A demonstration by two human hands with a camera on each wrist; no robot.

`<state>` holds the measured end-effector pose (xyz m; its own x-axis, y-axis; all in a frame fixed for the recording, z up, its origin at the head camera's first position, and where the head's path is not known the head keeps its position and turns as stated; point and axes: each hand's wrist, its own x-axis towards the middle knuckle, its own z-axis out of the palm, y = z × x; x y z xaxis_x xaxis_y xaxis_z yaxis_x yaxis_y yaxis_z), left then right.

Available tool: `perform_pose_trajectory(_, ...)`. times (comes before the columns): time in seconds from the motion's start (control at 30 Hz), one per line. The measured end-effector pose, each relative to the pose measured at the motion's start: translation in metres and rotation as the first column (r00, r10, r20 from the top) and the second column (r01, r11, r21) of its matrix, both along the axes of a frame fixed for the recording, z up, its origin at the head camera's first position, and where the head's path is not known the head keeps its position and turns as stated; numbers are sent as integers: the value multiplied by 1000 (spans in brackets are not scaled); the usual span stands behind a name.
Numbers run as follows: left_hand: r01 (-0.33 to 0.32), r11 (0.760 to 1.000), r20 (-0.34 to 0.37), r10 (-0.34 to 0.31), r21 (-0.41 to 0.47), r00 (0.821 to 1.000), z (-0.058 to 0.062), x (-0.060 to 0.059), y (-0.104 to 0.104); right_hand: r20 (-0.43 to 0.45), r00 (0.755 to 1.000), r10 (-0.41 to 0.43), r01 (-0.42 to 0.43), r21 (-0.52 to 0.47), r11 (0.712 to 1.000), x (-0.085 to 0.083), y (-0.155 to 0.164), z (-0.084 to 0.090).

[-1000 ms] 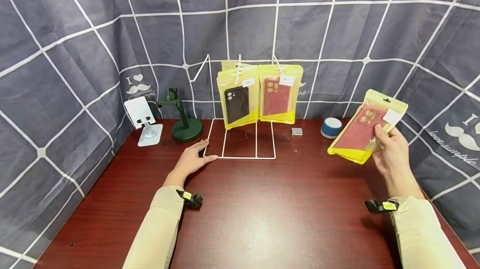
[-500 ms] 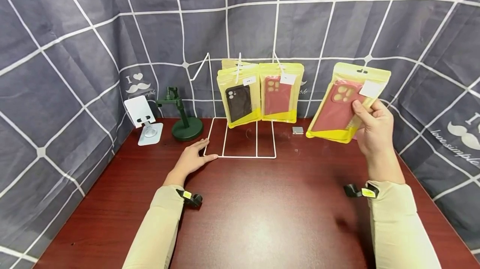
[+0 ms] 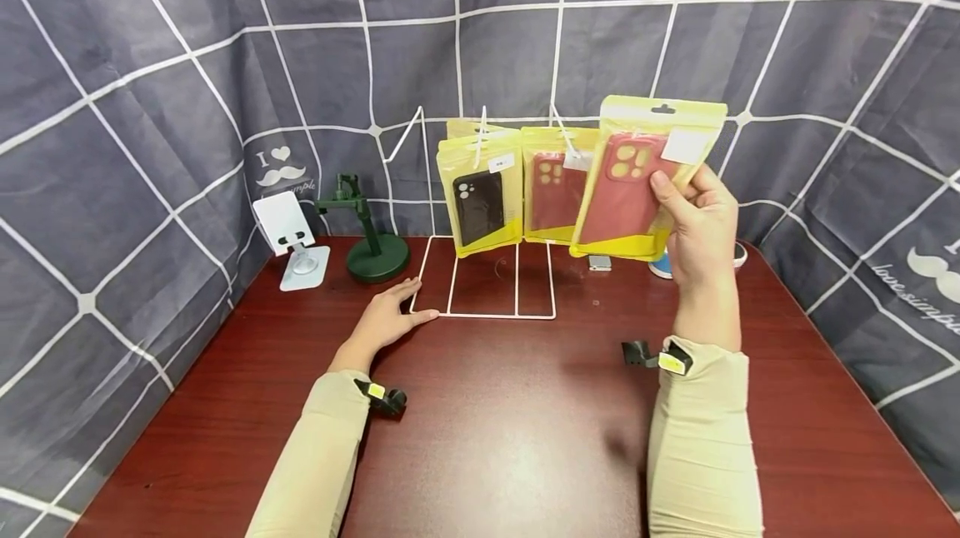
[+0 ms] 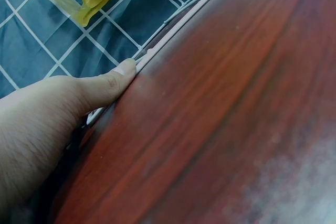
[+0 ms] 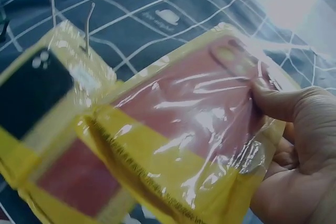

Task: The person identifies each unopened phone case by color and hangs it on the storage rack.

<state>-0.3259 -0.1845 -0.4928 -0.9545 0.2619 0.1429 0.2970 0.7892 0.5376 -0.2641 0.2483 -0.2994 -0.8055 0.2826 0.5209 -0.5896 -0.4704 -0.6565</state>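
Note:
My right hand (image 3: 701,226) pinches a yellow-edged clear pouch with a red phone case (image 3: 626,188) inside, thumb on its front and fingers behind. The pouch is held up off the table, its hang hole at the top, and overlaps another pouched red phone case (image 3: 551,196) hanging on the white wire rack (image 3: 495,316). Left of that hangs a pouched black phone case (image 3: 480,209), with one more pouch partly hidden behind. My left hand (image 3: 382,321) rests at the rack's front left corner; in the left wrist view the thumb (image 4: 113,83) lies on the base wire.
A bare hook (image 3: 405,134) juts from the rack's left. Further left stand a dark green stand (image 3: 375,255) and a white phone stand (image 3: 288,230). A small grey clip-like item (image 3: 599,263) and a partly hidden blue-and-white round object (image 3: 661,266) lie right of the rack.
My right hand has carried the pouched red phone case left and up, from the table's right side to beside the rack, turning it more upright. My left hand stays at the rack corner.

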Motion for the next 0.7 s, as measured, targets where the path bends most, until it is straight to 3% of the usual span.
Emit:
perform_pose_trajectory(0.2, -7, 1000, 6, 7, -4, 1000, 0, 0, -1, 83, 994, 68, -79, 134, 988, -10, -19, -8)
perform_pose_trajectory(0.43, -2, 1000, 1, 2, -16, 1000, 1, -2, 0, 194, 970, 147, -205, 322, 924, -13, -16, -17)
perform_pose_trajectory(0.53, 0, 1000, -1, 0, -14, 1000, 0, -2, 0, 235, 960, 153, -233, 363, 902, -14, -13, -21)
perform_pose_trajectory(0.7, -1, 1000, 2, 1, -15, 1000, 0, -1, -1, 258, 954, 154, -247, 379, 892, -18, -12, -26)
